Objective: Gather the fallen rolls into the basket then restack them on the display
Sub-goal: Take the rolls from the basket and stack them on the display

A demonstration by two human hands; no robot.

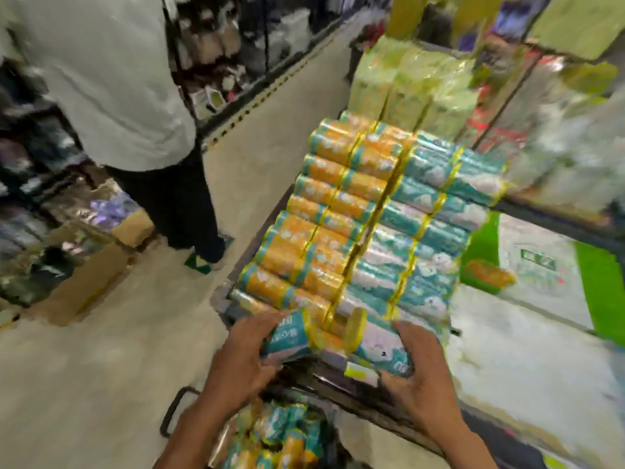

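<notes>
Shop floor [101, 384] lies left of the display [372, 214], whose near end is just ahead of the fingers; left hand [247, 357] clasps the left roll [287, 340], right hand [419, 370] the right roll [382, 350], axes crosswise, basket [173, 411] beneath the wrists.

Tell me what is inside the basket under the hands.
The basket holds a jumble of teal and orange rolls. The left forearm covers part, and the frame's edge cuts off the rest; its bottom is hidden.

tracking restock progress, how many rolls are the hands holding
2: a teal roll in the left hand, a second teal roll in the right hand, both at the display's near edge. Fingers may hide more.
</notes>
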